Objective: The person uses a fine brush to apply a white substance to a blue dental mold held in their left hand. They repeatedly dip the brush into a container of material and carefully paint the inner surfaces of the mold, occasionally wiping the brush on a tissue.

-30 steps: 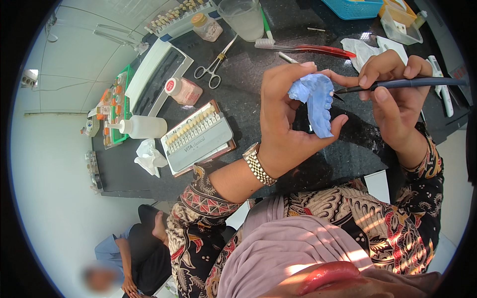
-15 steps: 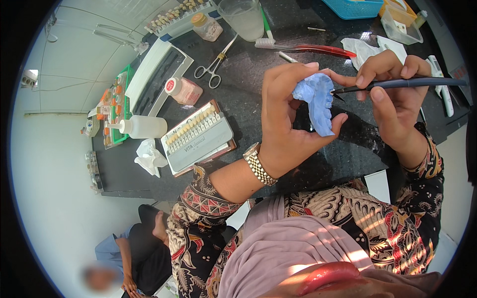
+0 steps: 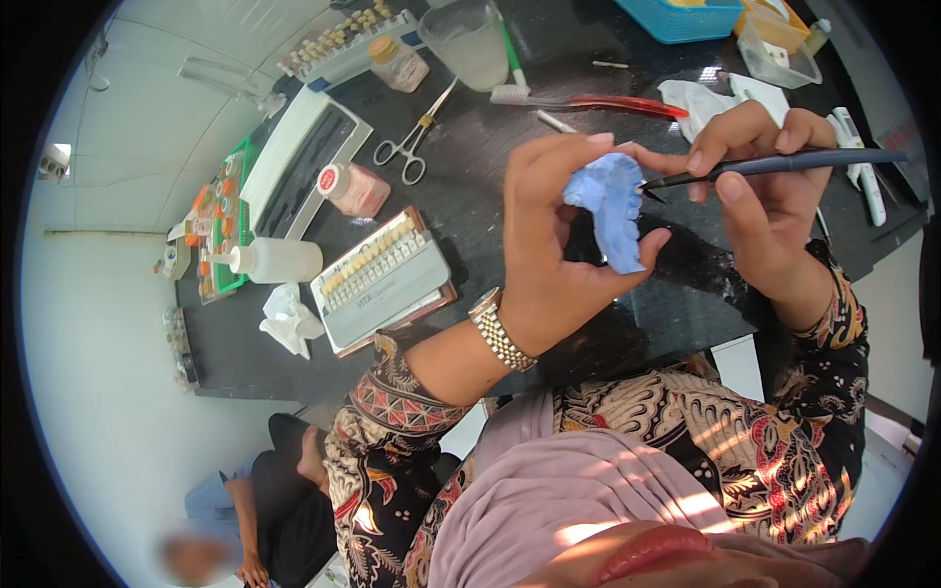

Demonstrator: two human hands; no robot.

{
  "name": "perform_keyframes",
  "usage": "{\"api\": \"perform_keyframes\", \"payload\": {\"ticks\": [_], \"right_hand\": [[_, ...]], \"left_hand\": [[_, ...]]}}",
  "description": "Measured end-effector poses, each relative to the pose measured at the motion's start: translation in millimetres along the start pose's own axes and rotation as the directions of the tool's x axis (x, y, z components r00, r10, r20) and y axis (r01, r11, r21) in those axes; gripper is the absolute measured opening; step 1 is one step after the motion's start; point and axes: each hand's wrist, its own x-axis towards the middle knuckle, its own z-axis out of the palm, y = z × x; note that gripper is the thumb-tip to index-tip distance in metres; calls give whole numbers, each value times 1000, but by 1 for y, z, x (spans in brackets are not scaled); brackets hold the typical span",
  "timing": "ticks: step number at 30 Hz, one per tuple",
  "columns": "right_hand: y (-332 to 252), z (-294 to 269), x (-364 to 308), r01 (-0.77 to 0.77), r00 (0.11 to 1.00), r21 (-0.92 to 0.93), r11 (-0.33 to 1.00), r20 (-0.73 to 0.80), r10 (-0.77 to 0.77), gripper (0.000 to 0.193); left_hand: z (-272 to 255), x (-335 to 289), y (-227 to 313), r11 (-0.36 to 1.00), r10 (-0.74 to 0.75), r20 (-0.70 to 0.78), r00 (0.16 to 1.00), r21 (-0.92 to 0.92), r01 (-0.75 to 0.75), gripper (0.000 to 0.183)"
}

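Note:
Between the thumb and fingers of my left hand point(image 3: 554, 220) is a blue dental cast point(image 3: 613, 211) with a row of moulded teeth along its right side. My right hand point(image 3: 769, 201) is closed around a dark, slim-handled brush point(image 3: 784, 165) with a fine pointed tip. That tip is at the toothed edge of the cast; whether it touches cannot be made out. One finger of my right hand reaches toward the fingertips of my left. The palm side of the cast is hidden by my left hand.
Left of my hands lie a tooth shade guide point(image 3: 382, 284), a white squeeze bottle point(image 3: 279, 260), a powder jar point(image 3: 353, 189) and scissor-handled forceps point(image 3: 412, 142). Beyond are a plastic cup point(image 3: 466, 49), a red toothbrush point(image 3: 588, 101) and a blue basket point(image 3: 681, 18). Another person point(image 3: 265, 500) sits at lower left.
In the picture, the cast, both hands and the brush have shifted slightly left along with the bench items. The cast is turned a little, and the brush tip stays at its toothed edge.

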Motion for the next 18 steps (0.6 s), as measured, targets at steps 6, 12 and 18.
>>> {"api": "perform_keyframes", "payload": {"ticks": [6,12,18], "right_hand": [[-9,-8,7,1,999,71,997,-40,2,37],[-3,-11,9,-29,988,216,976,-145,62,33],[-4,-16,7,-112,971,318,942,-168,172,23]], "left_hand": [[14,5,11,988,-105,-113,988,-121,91,81],[15,12,26,938,-309,-34,950,-176,299,85],[24,15,32,899,-390,8,921,-210,383,84]]}}
